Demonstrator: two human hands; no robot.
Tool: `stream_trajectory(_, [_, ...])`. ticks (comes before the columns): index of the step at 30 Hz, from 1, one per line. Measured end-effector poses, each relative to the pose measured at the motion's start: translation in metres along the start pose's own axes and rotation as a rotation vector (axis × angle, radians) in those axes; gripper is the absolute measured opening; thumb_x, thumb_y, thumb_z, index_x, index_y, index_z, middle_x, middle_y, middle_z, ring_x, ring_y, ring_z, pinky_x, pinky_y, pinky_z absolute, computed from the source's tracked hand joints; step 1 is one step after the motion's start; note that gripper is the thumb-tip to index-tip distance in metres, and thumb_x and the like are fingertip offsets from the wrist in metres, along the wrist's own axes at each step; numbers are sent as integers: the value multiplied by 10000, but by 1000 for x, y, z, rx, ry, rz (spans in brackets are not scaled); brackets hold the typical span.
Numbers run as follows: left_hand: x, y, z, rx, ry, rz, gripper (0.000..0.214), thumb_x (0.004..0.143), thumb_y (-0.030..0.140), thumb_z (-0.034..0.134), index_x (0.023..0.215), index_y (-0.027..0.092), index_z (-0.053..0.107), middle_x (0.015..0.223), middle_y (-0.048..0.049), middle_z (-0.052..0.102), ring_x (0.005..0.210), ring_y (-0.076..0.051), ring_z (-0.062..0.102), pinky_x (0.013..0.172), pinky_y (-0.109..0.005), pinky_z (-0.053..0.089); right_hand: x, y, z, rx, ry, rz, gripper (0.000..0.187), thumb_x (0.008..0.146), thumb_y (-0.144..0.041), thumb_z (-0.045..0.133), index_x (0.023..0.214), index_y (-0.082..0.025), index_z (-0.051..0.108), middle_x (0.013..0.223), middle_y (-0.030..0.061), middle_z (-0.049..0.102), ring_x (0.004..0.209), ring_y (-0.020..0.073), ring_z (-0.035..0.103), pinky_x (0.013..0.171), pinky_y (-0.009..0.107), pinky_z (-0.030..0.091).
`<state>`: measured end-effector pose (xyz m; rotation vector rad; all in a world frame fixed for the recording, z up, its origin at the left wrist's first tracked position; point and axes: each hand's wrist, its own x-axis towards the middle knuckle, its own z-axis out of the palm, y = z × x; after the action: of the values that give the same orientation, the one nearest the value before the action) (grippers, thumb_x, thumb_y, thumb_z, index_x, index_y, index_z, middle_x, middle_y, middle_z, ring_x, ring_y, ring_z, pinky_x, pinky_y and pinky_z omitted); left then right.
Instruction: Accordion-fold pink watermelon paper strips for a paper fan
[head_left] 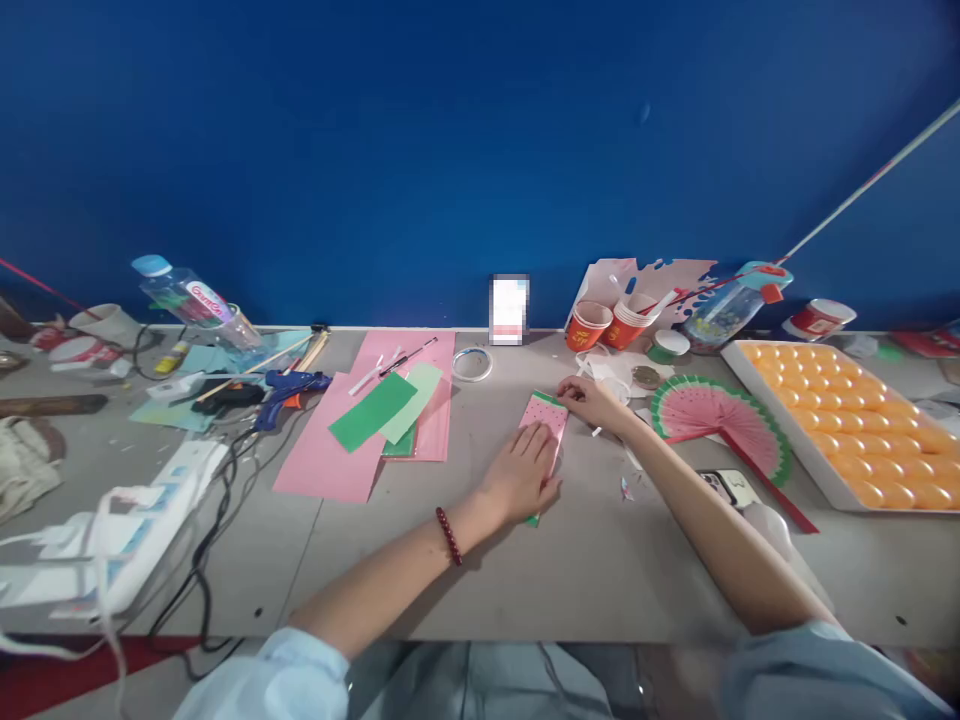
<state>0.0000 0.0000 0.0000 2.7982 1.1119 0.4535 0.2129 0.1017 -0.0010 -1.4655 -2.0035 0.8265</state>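
Note:
A narrow pink paper strip with dark seed-like dots and green ends lies lengthwise on the table before me. My left hand rests flat across its middle, fingers stretched out, and covers much of it. At the strip's far right corner, my right hand has its fingertips pinched together on the green edge. Right of that hand lies a spread watermelon-patterned paper fan with red sticks. Left of the strip, green paper pieces lie on pink paper sheets.
A blue glue gun, wooden sticks and a white power strip with cables are at left. Red paper cups, a tape roll and a phone-like screen stand behind. An orange-domed tray fills the right.

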Motion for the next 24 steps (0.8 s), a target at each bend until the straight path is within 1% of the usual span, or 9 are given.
stream_trajectory(2, [1, -2, 3, 11, -54, -12, 634, 918, 460, 345, 1405, 57, 296, 1489, -184, 309, 1400, -292, 206, 1106, -454, 212, 0, 1, 0, 1, 8, -5, 142, 775, -304, 566, 848, -189, 605, 674, 2, 647, 647, 153, 593, 614, 261, 459])
stream_trajectory(4, [2, -4, 6, 5, -115, -23, 678, 926, 484, 302, 1439, 45, 240, 1519, -178, 247, 1418, -280, 167, 1127, -450, 171, -1, 0, 1, -10, 19, -16, 136, 777, -295, 561, 850, -191, 610, 667, -1, 645, 645, 154, 593, 613, 262, 459])
stream_trajectory(7, [3, -5, 8, -15, -146, -34, 680, 930, 480, 287, 1446, 39, 235, 1524, -171, 232, 1420, -278, 164, 1138, -437, 154, -3, -4, 1, -66, 37, -50, 136, 783, -261, 541, 839, -191, 643, 686, 11, 659, 648, 159, 592, 616, 268, 460])
stream_trajectory(9, [3, -4, 8, -21, -144, -36, 676, 931, 476, 287, 1446, 41, 237, 1525, -171, 230, 1420, -281, 163, 1139, -444, 157, -4, -7, 1, -115, 57, -82, 172, 786, -232, 521, 845, -191, 678, 757, 32, 693, 677, 169, 600, 644, 283, 468])
stream_trajectory(11, [3, -4, 7, -20, -133, -38, 667, 929, 470, 297, 1443, 48, 247, 1520, -175, 240, 1418, -285, 172, 1134, -456, 169, -6, -9, 2, -149, 88, -116, 225, 796, -225, 510, 898, -199, 708, 851, 47, 719, 734, 186, 612, 689, 301, 478])
stream_trajectory(13, [3, -3, 6, -17, -117, -34, 661, 927, 466, 311, 1439, 52, 257, 1514, -180, 253, 1415, -288, 181, 1131, -462, 174, -8, -9, 3, -165, 115, -161, 267, 820, -245, 499, 960, -208, 723, 885, 52, 727, 782, 200, 616, 733, 320, 482])
stream_trajectory(17, [3, -3, 6, -16, -100, -26, 664, 924, 467, 324, 1437, 51, 258, 1515, -184, 251, 1413, -297, 184, 1132, -457, 164, -9, -7, 2, -219, 105, -247, 295, 843, -249, 475, 969, -222, 741, 800, 50, 720, 779, 207, 612, 770, 338, 478])
stream_trajectory(21, [2, -5, 7, -8, -101, -26, 674, 921, 475, 328, 1443, 56, 241, 1522, -183, 231, 1417, -292, 171, 1132, -449, 162, -8, -8, 2, -266, 106, -256, 298, 827, -209, 474, 949, -233, 745, 764, 42, 713, 755, 201, 611, 763, 335, 483])
stream_trajectory(24, [2, -5, 7, 13, -118, -31, 677, 924, 486, 303, 1450, 67, 222, 1531, -172, 213, 1422, -280, 155, 1135, -440, 151, -8, -9, 2, -264, 108, -251, 284, 812, -185, 484, 933, -224, 737, 801, 44, 718, 786, 203, 618, 788, 338, 480])
